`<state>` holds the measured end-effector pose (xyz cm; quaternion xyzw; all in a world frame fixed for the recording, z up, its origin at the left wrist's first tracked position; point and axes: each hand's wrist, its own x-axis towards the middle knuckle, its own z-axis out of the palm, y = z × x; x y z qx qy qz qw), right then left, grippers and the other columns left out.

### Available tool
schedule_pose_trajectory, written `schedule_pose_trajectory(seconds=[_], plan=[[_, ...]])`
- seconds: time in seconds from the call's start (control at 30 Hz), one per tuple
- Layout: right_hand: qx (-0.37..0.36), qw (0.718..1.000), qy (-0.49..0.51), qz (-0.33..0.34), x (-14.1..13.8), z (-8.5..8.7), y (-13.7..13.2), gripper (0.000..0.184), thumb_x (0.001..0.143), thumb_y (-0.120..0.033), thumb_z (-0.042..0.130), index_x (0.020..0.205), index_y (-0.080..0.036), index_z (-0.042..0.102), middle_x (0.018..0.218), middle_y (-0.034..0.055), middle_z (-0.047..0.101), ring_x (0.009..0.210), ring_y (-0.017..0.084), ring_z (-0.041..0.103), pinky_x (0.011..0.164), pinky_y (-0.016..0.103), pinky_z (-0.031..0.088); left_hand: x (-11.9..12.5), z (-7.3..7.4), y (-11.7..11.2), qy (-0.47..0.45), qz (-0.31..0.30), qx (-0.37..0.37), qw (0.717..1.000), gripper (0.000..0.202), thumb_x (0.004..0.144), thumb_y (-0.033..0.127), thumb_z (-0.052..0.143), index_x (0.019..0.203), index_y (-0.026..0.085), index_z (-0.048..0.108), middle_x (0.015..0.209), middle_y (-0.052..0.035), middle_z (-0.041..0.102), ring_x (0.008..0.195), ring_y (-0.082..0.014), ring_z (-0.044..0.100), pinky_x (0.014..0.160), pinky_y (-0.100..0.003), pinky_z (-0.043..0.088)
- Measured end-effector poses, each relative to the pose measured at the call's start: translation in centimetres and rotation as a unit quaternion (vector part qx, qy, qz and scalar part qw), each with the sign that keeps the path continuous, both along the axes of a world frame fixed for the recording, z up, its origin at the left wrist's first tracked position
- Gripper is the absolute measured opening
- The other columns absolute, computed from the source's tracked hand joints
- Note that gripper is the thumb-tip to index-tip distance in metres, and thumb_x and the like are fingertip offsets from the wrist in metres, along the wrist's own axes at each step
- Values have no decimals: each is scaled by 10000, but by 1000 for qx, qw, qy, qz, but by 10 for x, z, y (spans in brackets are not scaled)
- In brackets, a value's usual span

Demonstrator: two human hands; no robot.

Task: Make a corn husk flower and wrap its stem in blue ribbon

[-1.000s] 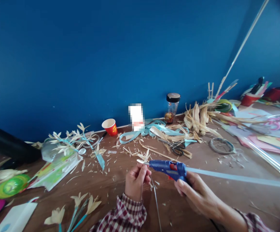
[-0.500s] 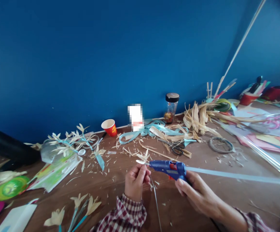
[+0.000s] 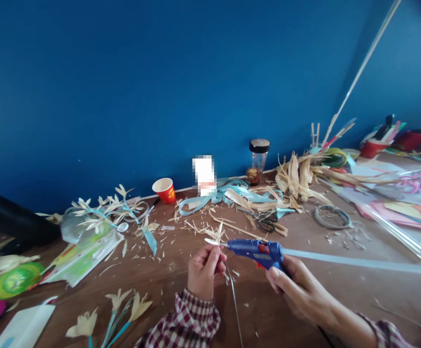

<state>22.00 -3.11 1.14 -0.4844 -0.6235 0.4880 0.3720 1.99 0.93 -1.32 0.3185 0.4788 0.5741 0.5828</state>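
Observation:
Between the thumb and fingers of my left hand (image 3: 205, 270) is a small pale husk flower (image 3: 216, 238), its petals pointing up and to the left. A thin wire stem (image 3: 234, 297) runs down from this hand toward the bottom of the view. My right hand (image 3: 297, 285) is wrapped around the handle of a blue hot glue gun (image 3: 256, 251), which points left. Its metal nozzle is close beside the flower's base; whether they touch I cannot tell. A long translucent glue stick (image 3: 359, 263) sticks out of the gun's back end.
Finished-looking husk flowers with blue stems (image 3: 118, 309) lie at the lower left. Behind the hands are scissors (image 3: 267, 225), blue ribbon (image 3: 196, 205), a red paper cup (image 3: 165, 190) and a lidded glass jar (image 3: 257, 162). Dried husks (image 3: 297, 179) and a wire coil (image 3: 332, 217) lie to the right.
The glue gun and my right hand have shifted slightly right, so the nozzle sits a little farther from the flower. My left hand has barely moved.

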Motion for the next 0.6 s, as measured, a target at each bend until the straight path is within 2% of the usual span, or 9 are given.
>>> schedule_pose_trajectory(seconds=[0.27, 0.47, 0.6], plan=[[-9, 1000, -12, 17, -4, -1, 2, 334, 903, -469, 409, 769, -173, 484, 641, -6, 471, 581, 111, 416, 531, 233, 337, -1, -3, 1, 12, -18, 4, 1000, 281, 669, 393, 703, 646, 126, 619, 552, 2, 604, 420, -61, 497, 392, -166, 408], [-13, 1000, -19, 17, -2, 1, 3, 330, 905, -460, 408, 744, -176, 461, 634, -14, 449, 574, 105, 393, 534, 238, 330, -1, -3, 0, 17, -11, 5, 1000, 289, 673, 408, 698, 714, 126, 643, 554, 8, 603, 418, -54, 488, 384, -155, 399], [-13, 1000, -7, 23, -2, 0, 3, 312, 909, -444, 411, 762, -174, 468, 650, -9, 464, 583, 106, 404, 527, 234, 322, 0, -3, 0, 20, -8, 10, 1000, 290, 676, 400, 701, 669, 120, 628, 548, 6, 600, 417, -48, 487, 390, -149, 401]])
